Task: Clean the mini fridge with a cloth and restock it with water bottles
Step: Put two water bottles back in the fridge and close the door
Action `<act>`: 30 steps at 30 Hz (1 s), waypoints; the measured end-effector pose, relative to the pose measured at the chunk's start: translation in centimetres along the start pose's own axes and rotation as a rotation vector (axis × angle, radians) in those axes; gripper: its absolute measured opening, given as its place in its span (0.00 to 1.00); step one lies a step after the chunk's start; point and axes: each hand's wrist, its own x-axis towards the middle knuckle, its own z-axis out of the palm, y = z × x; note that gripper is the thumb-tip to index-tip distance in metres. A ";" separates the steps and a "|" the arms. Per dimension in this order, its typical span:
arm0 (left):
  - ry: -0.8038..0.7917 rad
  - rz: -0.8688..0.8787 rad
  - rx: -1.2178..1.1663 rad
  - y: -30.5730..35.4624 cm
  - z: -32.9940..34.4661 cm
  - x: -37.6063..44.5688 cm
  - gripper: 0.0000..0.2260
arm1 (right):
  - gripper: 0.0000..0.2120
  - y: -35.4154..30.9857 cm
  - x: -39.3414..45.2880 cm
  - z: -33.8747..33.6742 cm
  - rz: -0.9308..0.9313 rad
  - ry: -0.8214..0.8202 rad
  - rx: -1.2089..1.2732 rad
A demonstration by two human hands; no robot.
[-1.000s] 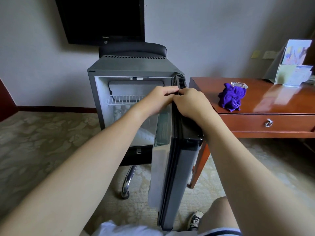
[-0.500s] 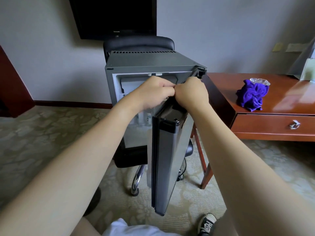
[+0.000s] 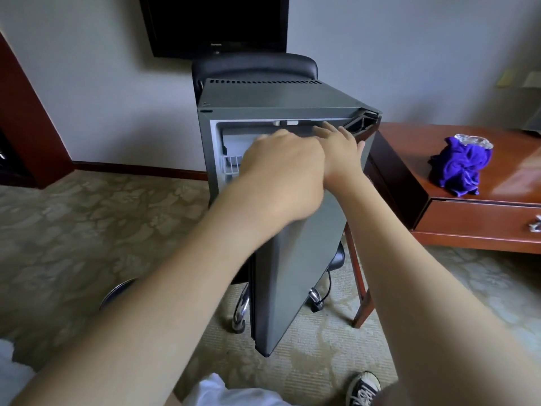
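The grey mini fridge point(image 3: 263, 98) stands on a black chair, straight ahead. Its door point(image 3: 295, 259) hangs partly open, hinged on the right, and leaves only a narrow slice of the white inside and a wire shelf point(image 3: 231, 165) in sight. My left hand point(image 3: 281, 168) is at the door's top edge, its fingers bent over the edge and out of sight; the hand is blurred. Just right of it, my right hand point(image 3: 341, 146) lies on the door top with straight fingers. A crumpled purple cloth point(image 3: 459, 168) sits on the desk to the right. No water bottles show.
The wooden desk point(image 3: 512, 183) with a drawer stands right of the fridge, one leg close to the door. A glass dish point(image 3: 475, 141) sits behind the cloth. A black TV point(image 3: 213, 22) hangs on the wall. The chair's chrome base point(image 3: 241, 312) and my shoe point(image 3: 363, 388) are on the carpet.
The door has swung further toward shut, hiding most of the inside. My right hand went from gripping the door's top to lying flat with straight fingers. The view shifted left.
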 end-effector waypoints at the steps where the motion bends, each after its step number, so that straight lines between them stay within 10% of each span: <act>1: 0.030 0.010 0.042 0.6 0.5 -0.2 0.06 | 0.21 0.1 -0.1 0.3 -0.019 0.037 0.054; 10: 0.258 -0.082 0.326 -2.7 7.2 0.8 0.26 | 0.20 -1.3 -0.9 3.7 -0.101 0.192 0.223; 30: 0.682 -0.076 -0.104 -11.4 13.0 7.2 0.12 | 0.24 -3.0 4.4 8.7 -0.165 0.367 0.137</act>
